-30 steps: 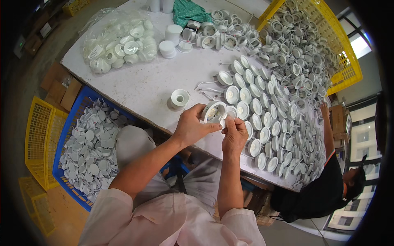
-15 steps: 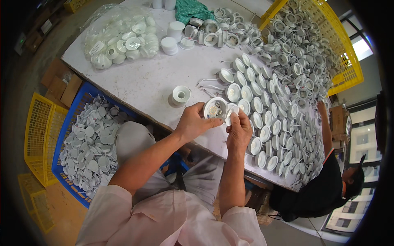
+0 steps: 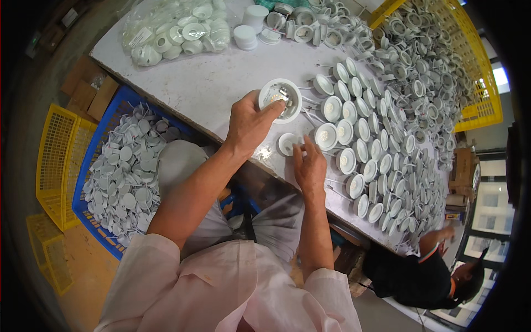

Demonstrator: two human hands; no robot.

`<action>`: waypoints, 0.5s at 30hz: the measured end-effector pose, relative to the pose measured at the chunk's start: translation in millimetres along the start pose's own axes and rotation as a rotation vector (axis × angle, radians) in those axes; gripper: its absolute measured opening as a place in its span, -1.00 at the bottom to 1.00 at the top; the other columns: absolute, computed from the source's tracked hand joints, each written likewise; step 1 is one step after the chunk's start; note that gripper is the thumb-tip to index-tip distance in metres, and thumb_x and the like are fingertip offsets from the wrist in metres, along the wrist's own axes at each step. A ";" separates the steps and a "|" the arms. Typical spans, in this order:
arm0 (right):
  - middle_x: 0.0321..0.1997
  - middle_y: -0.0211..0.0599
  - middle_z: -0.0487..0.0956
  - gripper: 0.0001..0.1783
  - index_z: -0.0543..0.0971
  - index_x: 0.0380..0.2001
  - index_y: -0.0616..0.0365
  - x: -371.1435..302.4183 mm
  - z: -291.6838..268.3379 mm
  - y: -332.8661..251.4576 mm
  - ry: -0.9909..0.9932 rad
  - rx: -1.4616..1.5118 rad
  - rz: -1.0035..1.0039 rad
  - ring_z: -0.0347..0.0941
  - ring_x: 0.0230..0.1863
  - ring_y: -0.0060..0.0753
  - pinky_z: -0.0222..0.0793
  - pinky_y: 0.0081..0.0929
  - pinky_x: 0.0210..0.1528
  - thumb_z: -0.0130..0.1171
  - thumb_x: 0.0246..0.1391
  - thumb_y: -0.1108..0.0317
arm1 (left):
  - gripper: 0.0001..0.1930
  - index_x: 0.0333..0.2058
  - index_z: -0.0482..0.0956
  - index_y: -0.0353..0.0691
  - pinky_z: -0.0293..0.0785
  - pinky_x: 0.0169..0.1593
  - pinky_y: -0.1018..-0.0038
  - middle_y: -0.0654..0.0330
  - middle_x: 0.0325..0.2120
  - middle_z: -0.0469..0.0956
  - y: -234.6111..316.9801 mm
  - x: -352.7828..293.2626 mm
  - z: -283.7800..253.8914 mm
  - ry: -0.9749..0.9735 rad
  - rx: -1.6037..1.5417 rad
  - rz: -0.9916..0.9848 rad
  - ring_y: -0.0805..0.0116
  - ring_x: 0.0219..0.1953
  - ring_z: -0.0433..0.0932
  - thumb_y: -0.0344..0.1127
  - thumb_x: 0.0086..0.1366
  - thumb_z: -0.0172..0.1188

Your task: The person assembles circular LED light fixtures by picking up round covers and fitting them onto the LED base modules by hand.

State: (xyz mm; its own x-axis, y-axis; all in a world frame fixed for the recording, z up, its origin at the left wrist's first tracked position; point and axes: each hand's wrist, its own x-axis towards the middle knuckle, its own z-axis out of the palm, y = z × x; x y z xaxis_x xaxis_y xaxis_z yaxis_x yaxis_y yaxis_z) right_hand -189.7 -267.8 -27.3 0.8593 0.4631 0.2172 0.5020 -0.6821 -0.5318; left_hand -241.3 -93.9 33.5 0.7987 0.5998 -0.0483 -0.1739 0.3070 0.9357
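Note:
My left hand [image 3: 248,119] grips a round white lamp housing [image 3: 266,91] by its side, its open face up. Inside, a yellowish LED board and small parts show; my left thumb presses over the rim onto them. My right hand [image 3: 311,167] is just above the table's front edge, fingers apart and slightly bent. Its fingertips are beside a small white round cup [image 3: 286,144]; whether they touch it I cannot tell. Right of this hand, rows of finished-looking white lamps [image 3: 345,160] lie tilted on the table, some trailing white wires.
A clear bag of white cups [image 3: 182,33] lies at the far left, beside white round stacks [image 3: 245,37]. White ring housings [image 3: 426,77] pile up by a yellow basket [image 3: 487,99]. A blue crate [image 3: 80,188] of white discs stands left. A co-worker [image 3: 423,276] is at right.
My left hand has raised the lamp housing away from my right hand. The small white part has left my right fingers, which have moved down beside the cup. The co-worker's arm has drawn back.

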 end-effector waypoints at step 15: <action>-0.03 -0.09 0.43 -0.27 0.51 -0.04 0.21 15.5 -13.3 -13.8 -0.218 -0.169 -0.185 0.35 -0.02 -0.05 0.35 -0.24 -0.03 0.50 -0.38 0.19 | -0.75 -0.30 0.55 -0.41 0.40 -0.33 0.53 0.19 -0.45 0.56 1.0 -1.6 -2.1 -0.021 -0.028 0.018 0.54 -0.40 0.45 -0.31 0.13 0.20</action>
State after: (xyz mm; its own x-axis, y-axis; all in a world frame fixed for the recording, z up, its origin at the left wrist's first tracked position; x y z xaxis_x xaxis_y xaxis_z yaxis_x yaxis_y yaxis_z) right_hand -182.0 -258.7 -5.7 0.7201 0.6855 0.1078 0.6724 -0.6509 -0.3525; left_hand -244.0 -93.0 33.7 0.8069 0.5902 -0.0240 -0.2044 0.3171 0.9261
